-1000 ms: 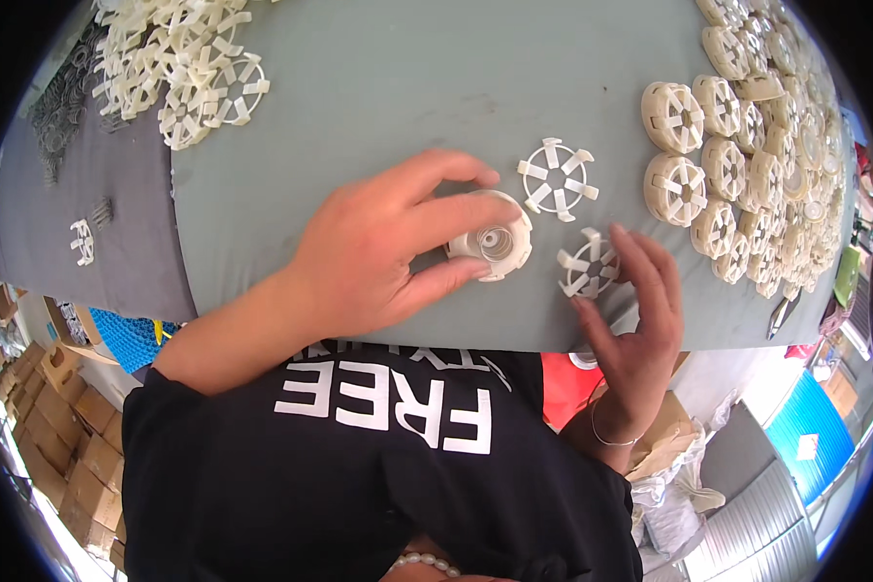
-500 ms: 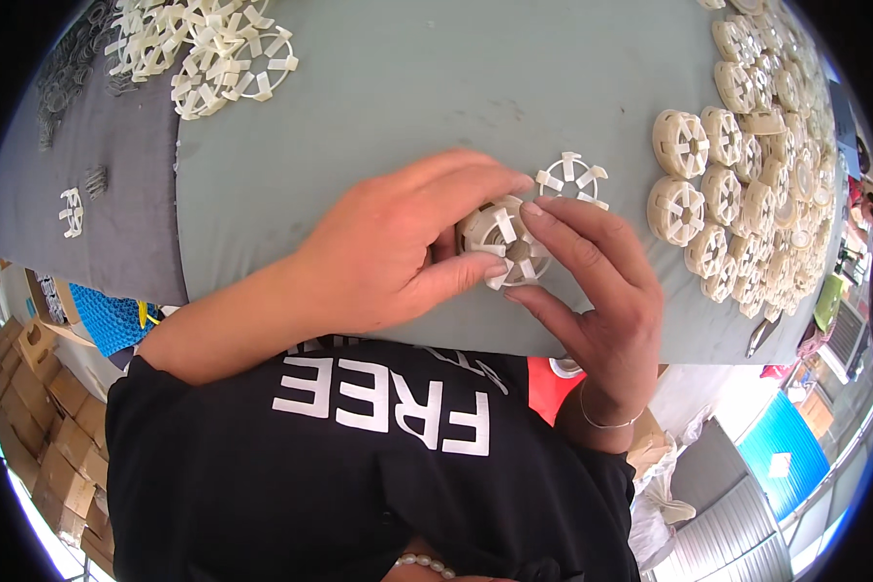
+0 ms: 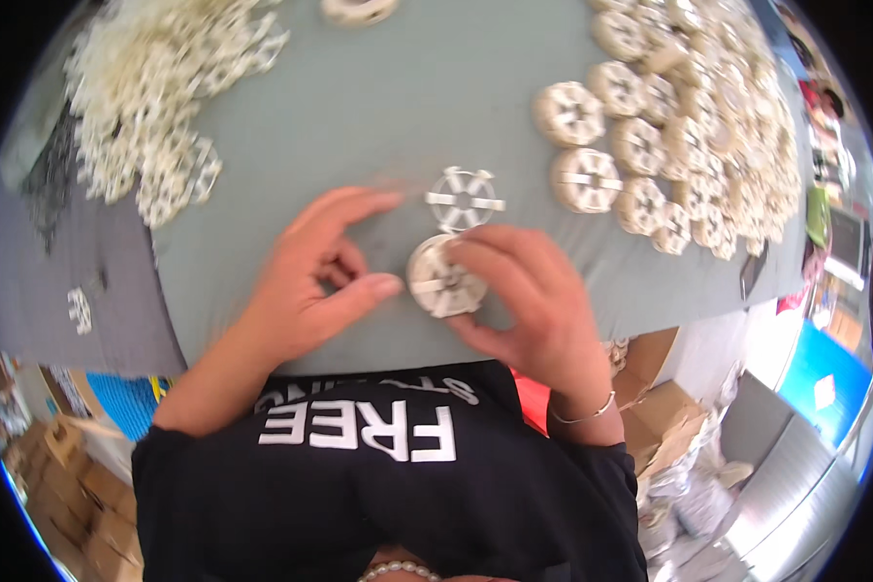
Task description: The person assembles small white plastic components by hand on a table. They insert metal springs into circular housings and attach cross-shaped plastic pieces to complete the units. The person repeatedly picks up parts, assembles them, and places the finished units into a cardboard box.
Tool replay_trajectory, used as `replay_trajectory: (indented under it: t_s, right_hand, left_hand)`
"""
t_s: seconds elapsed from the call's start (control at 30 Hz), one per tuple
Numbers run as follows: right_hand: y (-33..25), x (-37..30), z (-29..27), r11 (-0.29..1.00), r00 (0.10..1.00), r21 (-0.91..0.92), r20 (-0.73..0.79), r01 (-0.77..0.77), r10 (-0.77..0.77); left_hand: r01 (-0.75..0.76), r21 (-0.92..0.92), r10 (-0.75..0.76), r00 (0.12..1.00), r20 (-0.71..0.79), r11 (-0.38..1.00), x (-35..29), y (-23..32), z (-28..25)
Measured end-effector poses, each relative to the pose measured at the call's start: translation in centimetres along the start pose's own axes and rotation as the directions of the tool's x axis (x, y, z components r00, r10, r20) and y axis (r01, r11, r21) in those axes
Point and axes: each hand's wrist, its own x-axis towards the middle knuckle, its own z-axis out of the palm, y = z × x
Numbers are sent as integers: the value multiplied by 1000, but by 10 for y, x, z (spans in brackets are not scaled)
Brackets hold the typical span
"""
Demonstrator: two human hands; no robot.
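Observation:
My right hand (image 3: 533, 301) grips a round cream plastic housing (image 3: 429, 267) from its right side, fingers over the top and thumb at the near edge. A white spoked ring is seated on the housing's face, partly covered by my fingers. Just left of it, my left hand (image 3: 310, 276) is off the housing, with its thumb and fingers apart and nothing between them. Its fingertips are smeared by motion. On the table beyond the housing lies a loose white spoked ring (image 3: 446, 202), close to my right fingers.
A heap of loose spoked rings (image 3: 155, 107) covers the far left of the grey-green table (image 3: 359, 116). Many housings with rings (image 3: 640, 145) are massed at the right. Dark wire pieces (image 3: 53, 184) and a single ring (image 3: 79, 310) lie on the darker cloth at left.
My left hand has let go of the housing and moved left, its fingers spreading. My right hand stays on the housing. The whole view has shifted, showing more of the ring heap.

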Motion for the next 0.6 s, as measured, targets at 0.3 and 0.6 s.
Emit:
replay_trajectory:
  t_s: [0.3, 0.6]
  right_hand:
    - [113, -69, -78, 908, 564, 68, -764, -414, 314]
    - [120, -72, -70, 886, 814, -235, -536, -400, 225]
  left_hand:
    - [-165, 349, 175, 984, 2, 923, 14, 9, 20]
    - [-258, 702, 292, 953, 75, 663, 63, 5, 26]
